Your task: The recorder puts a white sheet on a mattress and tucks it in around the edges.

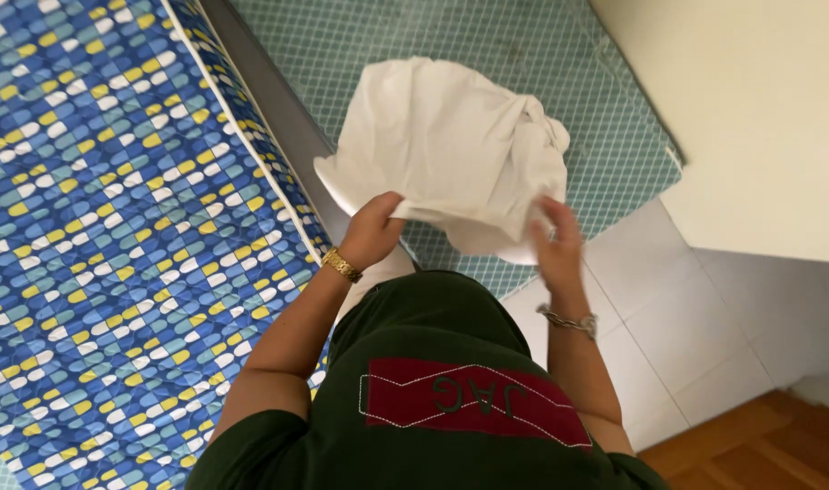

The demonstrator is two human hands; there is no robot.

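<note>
A crumpled white cloth (pixel 451 150) lies on a teal checked ironing pad (pixel 360 45) in front of me. My left hand (pixel 372 229), with a gold bracelet at the wrist, grips the cloth's near edge. Over at the cloth's near right edge is my right hand (pixel 555 245), blurred and wearing a silver chain bracelet; its fingers touch the fabric, and whether they grip it is unclear. My dark green shirt with a red patch fills the bottom of the view.
A mattress (pixel 97 227) in a blue, yellow and white patterned cover runs along the left. A cream wall (pixel 759 118) stands at the right. White floor tiles (pixel 677 336) and a brown wooden strip (pixel 759 445) lie at the lower right.
</note>
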